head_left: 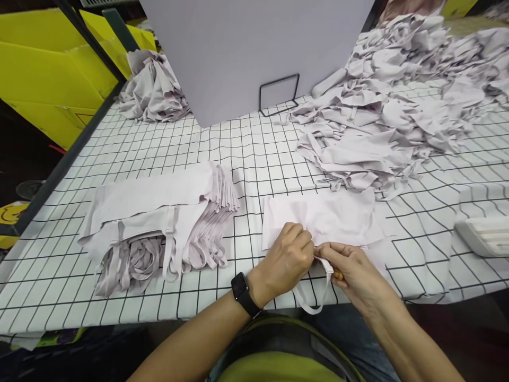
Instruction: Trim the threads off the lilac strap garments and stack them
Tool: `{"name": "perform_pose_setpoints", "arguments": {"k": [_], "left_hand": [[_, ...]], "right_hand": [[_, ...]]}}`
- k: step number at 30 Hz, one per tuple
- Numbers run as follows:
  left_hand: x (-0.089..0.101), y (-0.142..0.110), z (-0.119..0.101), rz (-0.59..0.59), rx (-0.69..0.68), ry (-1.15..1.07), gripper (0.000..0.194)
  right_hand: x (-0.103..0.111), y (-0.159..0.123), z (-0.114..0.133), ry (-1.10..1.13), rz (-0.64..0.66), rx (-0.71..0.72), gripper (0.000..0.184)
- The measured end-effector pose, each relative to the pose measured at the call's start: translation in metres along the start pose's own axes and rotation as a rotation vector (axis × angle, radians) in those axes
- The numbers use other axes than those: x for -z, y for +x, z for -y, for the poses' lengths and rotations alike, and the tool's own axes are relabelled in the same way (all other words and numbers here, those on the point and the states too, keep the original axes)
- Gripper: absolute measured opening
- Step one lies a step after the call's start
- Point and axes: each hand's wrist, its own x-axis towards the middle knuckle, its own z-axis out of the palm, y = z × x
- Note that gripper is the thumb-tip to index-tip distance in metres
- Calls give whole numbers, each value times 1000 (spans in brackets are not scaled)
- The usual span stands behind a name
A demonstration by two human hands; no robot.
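A pale pinkish-lilac garment (334,215) with thin straps lies flat near the table's front edge. At its lower edge, the fingers of my left hand (292,252) are closed on the fabric. My right hand (352,268) pinches the garment's strap (324,262) close by, and the two hands nearly touch. Below them the strap hangs in a loop over the table edge. Partly hidden under my right hand's fingers is a small orange object (338,275), whose kind I cannot make out.
On the left lies a neat stack of similar strapped garments (155,191). A loose heap of them (369,127) spreads across the back right, and a smaller pile (153,87) sits back left. A grey panel (254,48) stands behind the grid-patterned tablecloth (250,148). A white object (485,236) lies far right.
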Motion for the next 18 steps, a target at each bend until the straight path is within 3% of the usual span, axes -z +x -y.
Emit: {"name": "perform_pose_setpoints", "arguments": {"k": [3,5,6,9,11,13,15,18], "left_hand": [[11,-3,-3,48,35,-35,24],[24,-8,-2,78,74,-88,16],[30,-11,0,79,96,-125,15],[43,-16,15,6,199,-208,25],[47,-11,28,-49,317,-167,25],[49,1,40,-22,437,-70,24],[50,14,49,91,540,1,25],[52,28,56,204,650,40,26]], "right_hand": [[17,-3,-6,-200,144,96,43],[37,-1,-3,-357,121,218,46],[49,2,2,-422,23,305,46],[82,24,25,-558,-439,550,37],[94,47,43,-596,-561,606,27],[97,69,56,-595,-558,625,24],[94,84,61,-580,-509,630,25],[95,88,60,-514,-408,632,26]]}}
